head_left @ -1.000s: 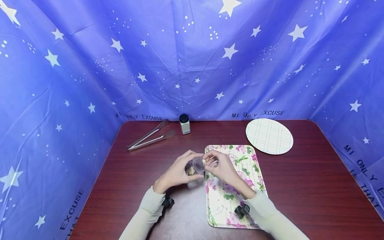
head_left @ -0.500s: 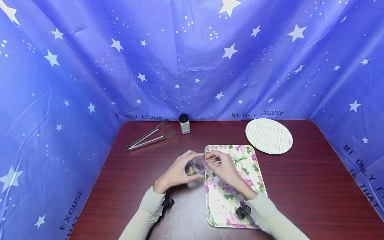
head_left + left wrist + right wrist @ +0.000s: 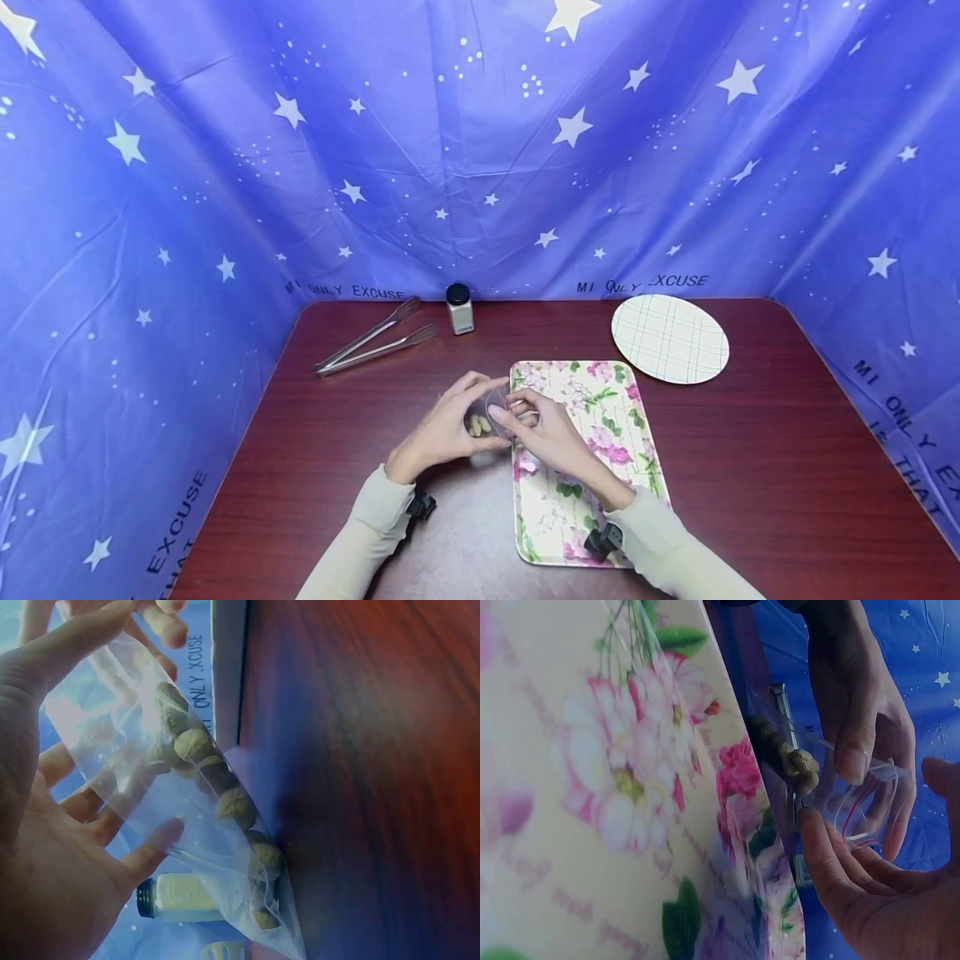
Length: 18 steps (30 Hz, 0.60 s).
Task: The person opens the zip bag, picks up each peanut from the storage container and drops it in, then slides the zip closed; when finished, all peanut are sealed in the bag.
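My left hand holds a clear zip bag by its spread mouth, its thumb and fingers on opposite sides. Several round tan pieces, of a kind I cannot tell, lie along the bag's lower side. A red zip line shows at the mouth in the right wrist view. My right hand is at the bag's opening, its fingers by the rim and its thumb standing apart from them. Nothing shows between that thumb and the fingers. In the head view, the right thumb partly hides the bag.
Under the right forearm lies a floral tray on the dark red table. Metal tongs and a black-capped jar are at the back left. A checked oval plate lies at the back right. Starry cloth surrounds the table.
One second ago my right fingers pinched a small pale piece at the bag's mouth; now they have spread apart and none shows between them. The left hand stays around the bag.
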Each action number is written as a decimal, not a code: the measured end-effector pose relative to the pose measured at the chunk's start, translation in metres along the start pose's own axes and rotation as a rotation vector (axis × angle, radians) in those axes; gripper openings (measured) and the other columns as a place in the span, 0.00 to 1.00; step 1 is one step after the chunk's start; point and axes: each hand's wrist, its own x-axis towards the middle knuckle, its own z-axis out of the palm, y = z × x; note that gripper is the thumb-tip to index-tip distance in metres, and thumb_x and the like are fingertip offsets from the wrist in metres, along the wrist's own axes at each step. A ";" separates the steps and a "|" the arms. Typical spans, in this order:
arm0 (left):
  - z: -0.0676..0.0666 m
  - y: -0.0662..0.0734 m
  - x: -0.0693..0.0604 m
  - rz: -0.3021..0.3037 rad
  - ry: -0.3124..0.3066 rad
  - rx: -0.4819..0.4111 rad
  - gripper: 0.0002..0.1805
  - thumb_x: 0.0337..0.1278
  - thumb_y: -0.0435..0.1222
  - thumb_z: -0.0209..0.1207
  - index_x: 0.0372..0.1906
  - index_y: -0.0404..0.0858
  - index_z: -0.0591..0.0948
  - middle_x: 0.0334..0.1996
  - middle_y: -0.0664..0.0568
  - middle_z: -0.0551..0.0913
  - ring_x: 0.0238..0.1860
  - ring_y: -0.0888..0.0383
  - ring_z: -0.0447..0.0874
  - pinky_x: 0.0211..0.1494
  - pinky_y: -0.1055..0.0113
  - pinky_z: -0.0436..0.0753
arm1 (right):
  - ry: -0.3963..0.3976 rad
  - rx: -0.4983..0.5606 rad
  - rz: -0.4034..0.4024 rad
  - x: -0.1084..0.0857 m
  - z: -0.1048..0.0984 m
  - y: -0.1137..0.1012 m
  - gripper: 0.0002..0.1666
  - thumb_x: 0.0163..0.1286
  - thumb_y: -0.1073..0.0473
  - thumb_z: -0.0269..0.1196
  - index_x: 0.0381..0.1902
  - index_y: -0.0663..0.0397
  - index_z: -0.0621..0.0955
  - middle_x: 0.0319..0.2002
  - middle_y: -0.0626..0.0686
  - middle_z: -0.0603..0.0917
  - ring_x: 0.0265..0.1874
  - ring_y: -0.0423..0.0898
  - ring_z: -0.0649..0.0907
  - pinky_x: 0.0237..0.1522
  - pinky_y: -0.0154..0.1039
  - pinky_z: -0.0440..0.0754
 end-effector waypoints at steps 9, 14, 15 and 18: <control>0.000 0.002 0.002 0.001 -0.029 0.038 0.59 0.37 0.56 0.83 0.79 0.53 0.67 0.62 0.57 0.76 0.64 0.57 0.73 0.69 0.54 0.77 | 0.047 -0.012 0.004 0.002 0.004 -0.003 0.24 0.69 0.48 0.71 0.53 0.58 0.82 0.40 0.54 0.89 0.31 0.38 0.86 0.34 0.32 0.84; -0.001 0.002 0.001 -0.015 -0.041 0.016 0.67 0.30 0.57 0.84 0.82 0.51 0.63 0.65 0.57 0.75 0.66 0.57 0.73 0.71 0.52 0.77 | 0.037 0.000 -0.063 0.003 0.002 0.001 0.16 0.70 0.63 0.67 0.53 0.63 0.81 0.39 0.59 0.89 0.28 0.35 0.85 0.35 0.30 0.85; -0.001 0.001 0.000 -0.022 -0.047 0.008 0.67 0.30 0.58 0.84 0.82 0.52 0.62 0.66 0.56 0.75 0.67 0.56 0.74 0.71 0.51 0.77 | 0.025 0.015 -0.069 0.003 0.002 0.002 0.16 0.69 0.65 0.66 0.53 0.65 0.81 0.39 0.60 0.88 0.28 0.35 0.85 0.34 0.31 0.86; -0.004 -0.001 -0.002 -0.076 -0.069 -0.012 0.65 0.35 0.61 0.81 0.82 0.56 0.61 0.69 0.55 0.75 0.71 0.51 0.73 0.74 0.47 0.75 | -0.007 0.065 -0.073 0.003 0.000 0.003 0.17 0.69 0.69 0.64 0.54 0.68 0.80 0.39 0.64 0.88 0.28 0.36 0.85 0.34 0.36 0.89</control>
